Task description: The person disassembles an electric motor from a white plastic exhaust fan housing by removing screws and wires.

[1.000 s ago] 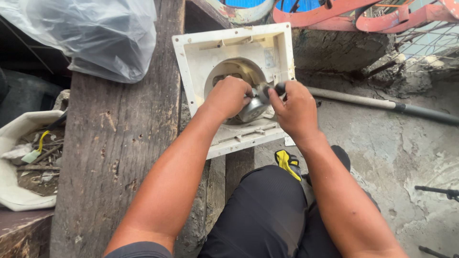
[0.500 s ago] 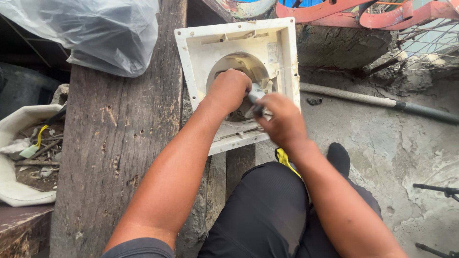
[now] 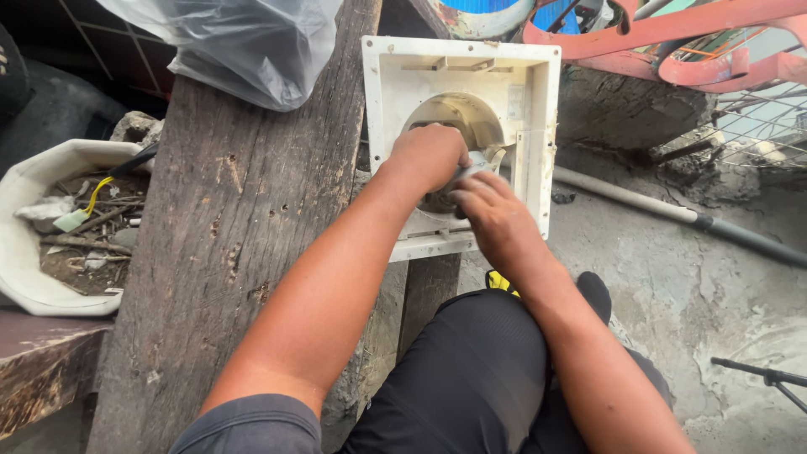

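- Gripping a small grey metal motor (image 3: 465,175) with the left hand (image 3: 433,155), fingers curled tight around it, right in the round hole in the middle of the white square fan frame (image 3: 462,80).
- Touching the same motor from below with the right hand (image 3: 496,214), fingers (image 3: 471,195) stretched out flat, not wrapped; cannot tell if anything is pinched under them.
- Lying flat, the white square fan frame, open side up, dirty and yellowed, half on the wide wooden plank (image 3: 227,235) and half past its right edge.
- Sitting left of the frame, up at the far end of the plank, a clear plastic bag (image 3: 244,42).
- Further left of the frame, past the plank, a white bowl (image 3: 25,277) full of dirt, sticks and a bit of yellow wire.
- Right of the frame, on the rough grey ground, a long pale pipe (image 3: 639,200) with a dark end.
- Behind the frame, red bent metal bars (image 3: 672,38).
- Below the frame, a knee in black trousers (image 3: 471,370).
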